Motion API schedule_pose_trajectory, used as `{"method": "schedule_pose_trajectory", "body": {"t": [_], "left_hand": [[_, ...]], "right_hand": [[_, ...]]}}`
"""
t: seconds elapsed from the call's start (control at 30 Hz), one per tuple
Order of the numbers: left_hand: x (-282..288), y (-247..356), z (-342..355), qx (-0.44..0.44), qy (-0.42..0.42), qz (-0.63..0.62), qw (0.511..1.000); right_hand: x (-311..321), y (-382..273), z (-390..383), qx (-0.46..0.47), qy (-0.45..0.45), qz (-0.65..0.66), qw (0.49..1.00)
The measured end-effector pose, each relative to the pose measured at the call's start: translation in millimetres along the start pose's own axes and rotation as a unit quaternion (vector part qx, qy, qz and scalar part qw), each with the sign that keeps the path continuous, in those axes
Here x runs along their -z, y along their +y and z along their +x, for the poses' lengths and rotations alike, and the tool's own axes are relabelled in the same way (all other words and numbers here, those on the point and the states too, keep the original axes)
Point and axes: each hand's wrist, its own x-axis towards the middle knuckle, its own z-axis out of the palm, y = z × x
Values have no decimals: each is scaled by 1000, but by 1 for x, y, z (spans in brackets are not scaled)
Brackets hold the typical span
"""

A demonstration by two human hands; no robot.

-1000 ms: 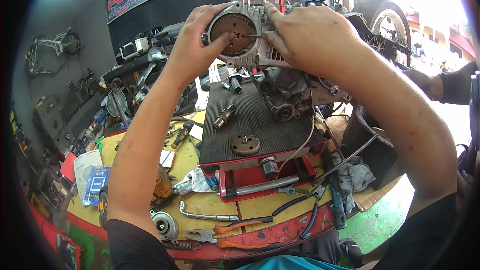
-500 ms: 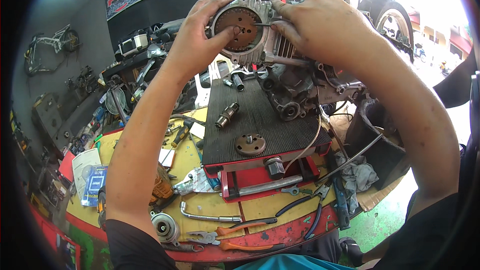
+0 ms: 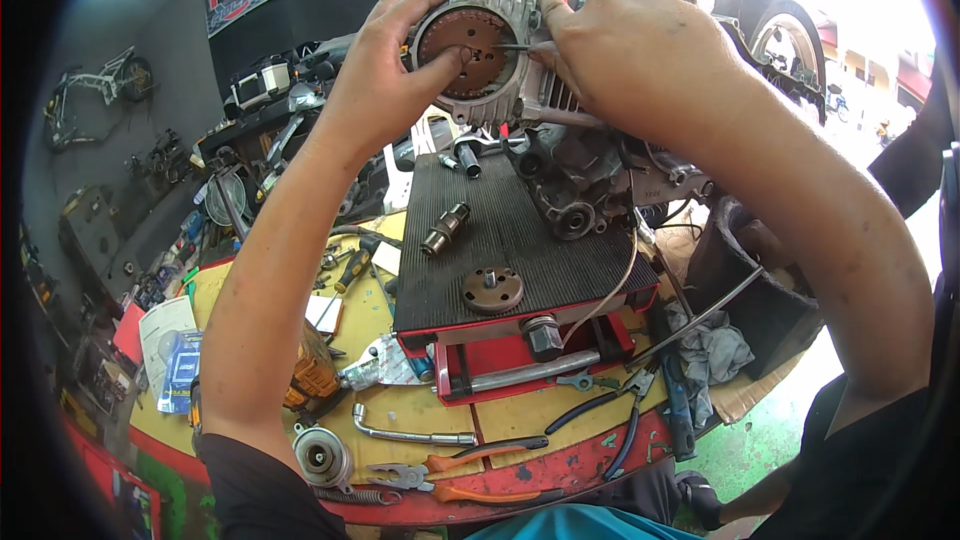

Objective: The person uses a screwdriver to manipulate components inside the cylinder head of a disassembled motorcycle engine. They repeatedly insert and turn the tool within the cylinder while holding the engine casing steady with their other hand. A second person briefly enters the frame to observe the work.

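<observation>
A round brown timing sprocket [image 3: 488, 74] with small holes sits inside the open end of a finned engine cylinder head [image 3: 508, 108]. My left hand [image 3: 375, 80] is curled round the head's left rim, its thumb pressing on the sprocket near the centre. From the right, my right hand [image 3: 650, 55] grips a thin metal rod [image 3: 513, 47], whose tip lies over the sprocket's right half. The rod's other end is hidden by that hand. Below stands the engine's crankcase [image 3: 572, 180], on a black ribbed platform [image 3: 440, 290].
On the platform lie a camshaft [image 3: 446, 230], a round metal disc [image 3: 492, 290] and a socket [image 3: 467, 160]. Along the yellow bench are an L-shaped wrench [image 3: 410, 432], orange-handled pliers [image 3: 470, 455], blue-handled pliers [image 3: 635, 410] and a yellow power tool [image 3: 315, 370]. A grey rag [image 3: 715, 355] lies at right.
The whole view has shifted slightly left. My right hand has turned a little, its thumb now more hidden, with the rod still across the sprocket. My left hand keeps its hold.
</observation>
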Motion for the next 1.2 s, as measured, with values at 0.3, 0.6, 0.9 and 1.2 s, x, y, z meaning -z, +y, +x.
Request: {"method": "schedule_pose_trajectory", "body": {"t": [0.3, 0.6, 0.9, 1.2], "left_hand": [[3, -4, 2, 4, -13, -38, 999], [3, 0, 1, 5, -15, -42, 999], [-1, -6, 0, -19, 4, -5, 1000], [2, -11, 1, -1, -21, -9, 1000]], "right_hand": [[-5, -4, 0, -20, 9, -14, 1000], [-17, 3, 5, 26, 67, -32, 997], [-7, -13, 1, -29, 13, -33, 999], [-7, -2, -1, 14, 9, -35, 999]]}}
